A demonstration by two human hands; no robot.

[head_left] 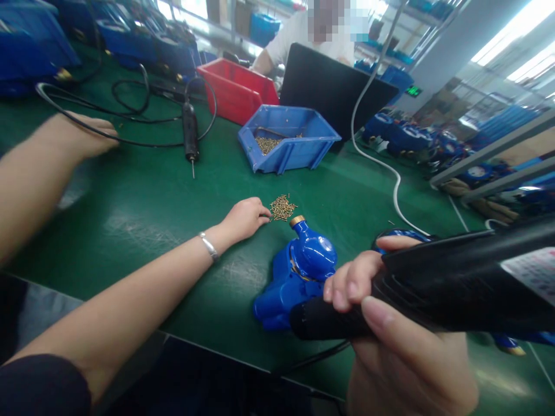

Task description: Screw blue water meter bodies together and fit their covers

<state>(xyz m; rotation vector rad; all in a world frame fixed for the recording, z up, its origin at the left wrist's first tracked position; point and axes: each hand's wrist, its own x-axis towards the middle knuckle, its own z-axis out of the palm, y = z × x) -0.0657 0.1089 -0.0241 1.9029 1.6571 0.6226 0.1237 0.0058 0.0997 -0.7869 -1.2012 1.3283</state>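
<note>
My left hand (246, 218), with a silver bracelet at the wrist, rests at the left edge of a small pile of brass-coloured screws (282, 208). Its thumb and fingertips are pinched together; what lies between them is too small to make out. Close to the camera, my right hand (403, 335) is wrapped round a thick black electric screwdriver (459, 277), which lies slanted across the view. Beyond the tool's end stands a blue water meter body (299, 271) with a brass threaded end, partly covered by the screwdriver.
A blue bin (299, 156) of screws and a red bin (236, 95) stand behind the pile. Another person's arm (52, 156) reaches in at left, near a corded screwdriver (191, 133). A second person sits behind a black panel (329, 86). A white cable (390, 167) hangs at right.
</note>
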